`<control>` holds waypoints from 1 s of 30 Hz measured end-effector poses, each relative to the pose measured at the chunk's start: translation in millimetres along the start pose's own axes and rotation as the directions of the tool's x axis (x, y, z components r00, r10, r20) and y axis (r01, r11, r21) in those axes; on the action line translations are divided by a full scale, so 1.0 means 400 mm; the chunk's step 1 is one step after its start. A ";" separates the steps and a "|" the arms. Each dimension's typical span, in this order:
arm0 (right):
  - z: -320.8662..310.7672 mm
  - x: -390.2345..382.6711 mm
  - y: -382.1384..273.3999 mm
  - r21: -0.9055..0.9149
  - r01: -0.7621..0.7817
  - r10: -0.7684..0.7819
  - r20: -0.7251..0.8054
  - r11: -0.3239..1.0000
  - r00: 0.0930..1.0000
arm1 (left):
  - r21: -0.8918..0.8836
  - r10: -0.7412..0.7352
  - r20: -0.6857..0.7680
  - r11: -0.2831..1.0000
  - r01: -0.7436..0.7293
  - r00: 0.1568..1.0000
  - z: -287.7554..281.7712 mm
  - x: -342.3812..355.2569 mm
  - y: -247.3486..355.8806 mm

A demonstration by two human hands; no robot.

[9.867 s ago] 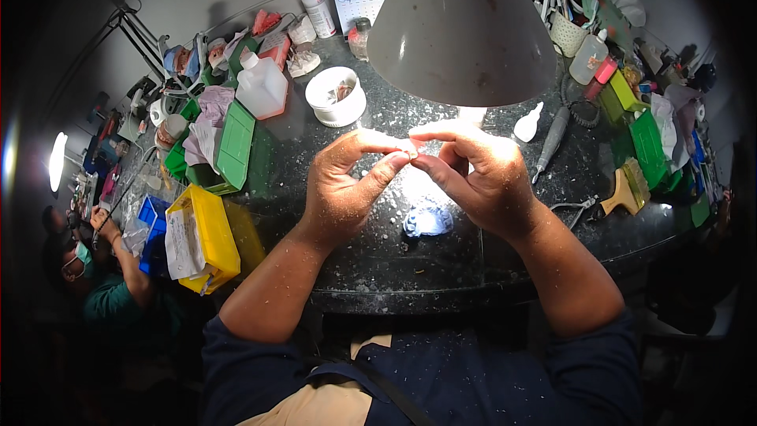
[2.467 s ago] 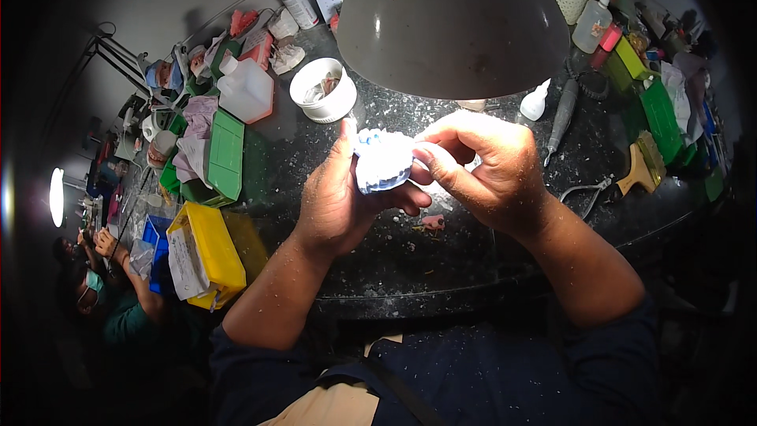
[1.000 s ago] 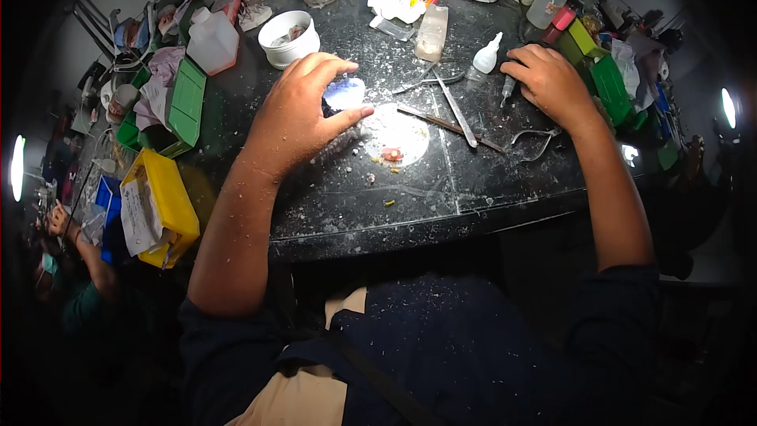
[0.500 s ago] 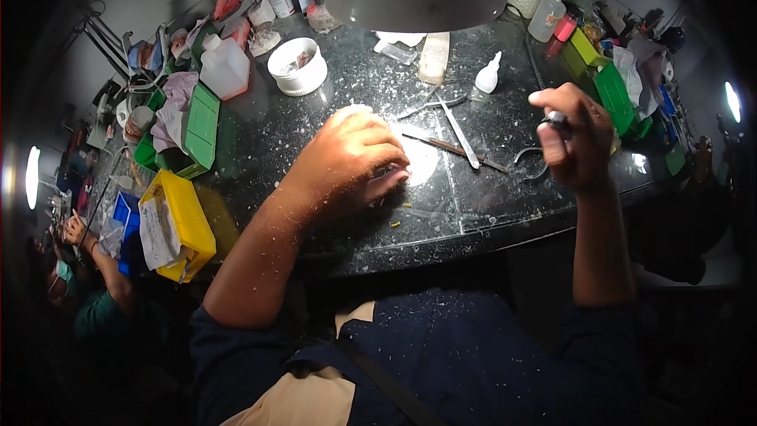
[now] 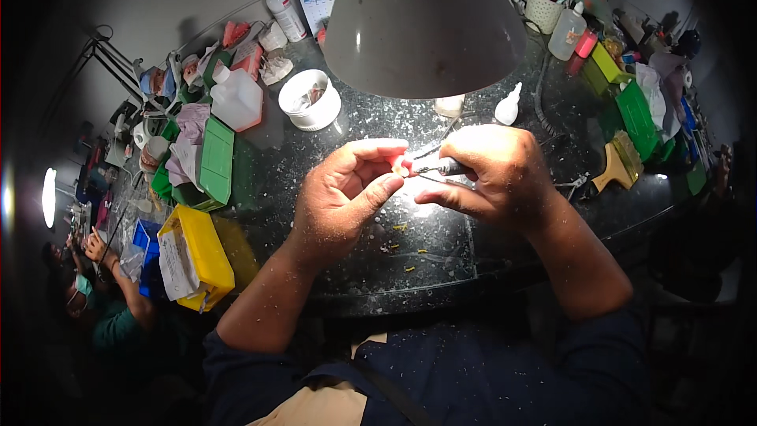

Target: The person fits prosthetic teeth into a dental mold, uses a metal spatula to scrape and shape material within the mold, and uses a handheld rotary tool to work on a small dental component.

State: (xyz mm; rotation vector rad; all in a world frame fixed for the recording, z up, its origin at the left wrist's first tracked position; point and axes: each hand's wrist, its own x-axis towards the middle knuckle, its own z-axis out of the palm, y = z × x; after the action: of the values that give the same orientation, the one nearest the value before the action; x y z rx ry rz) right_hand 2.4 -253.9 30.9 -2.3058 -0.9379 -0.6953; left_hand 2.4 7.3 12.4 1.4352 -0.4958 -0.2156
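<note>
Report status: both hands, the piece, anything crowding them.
Left hand pinches small pink piece at fingertips. Right hand grips thin metal tool, tip at the piece. Lamp shade hangs close above; speckled bench below.

dark navy rolled sleeves, tan apron, dark strap

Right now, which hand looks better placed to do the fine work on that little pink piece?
Probably the right hand: it grips a slim metal tool whose tip sits at the pink piece. The left hand only pinches that piece between its fingers, holding it under the lamp.
</note>
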 end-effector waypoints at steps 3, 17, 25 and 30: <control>0.024 -0.018 0.015 -0.078 -0.040 0.043 0.033 0.996 0.999 | -0.054 -0.046 0.055 0.997 0.049 0.997 0.004 -0.003 -0.004; 0.029 -0.030 0.022 -0.078 -0.078 0.081 0.034 0.994 0.996 | 0.293 -0.038 0.151 0.956 -0.008 0.988 -0.017 -0.008 0.001; 0.022 -0.029 0.012 -0.140 -0.071 0.083 0.082 0.988 0.993 | 0.299 0.004 0.188 0.952 -0.062 0.982 -0.023 -0.005 -0.003; 0.017 -0.023 0.004 -0.138 -0.076 0.089 0.092 0.987 0.992 | 0.329 0.003 0.199 0.942 -0.069 0.980 -0.024 -0.004 0.003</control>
State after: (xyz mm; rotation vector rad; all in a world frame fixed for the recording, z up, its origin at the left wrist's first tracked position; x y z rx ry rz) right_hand -0.4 -254.6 19.6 -2.5025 -0.8560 -0.6326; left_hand 5.0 16.8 12.8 1.7446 -0.7471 -0.2529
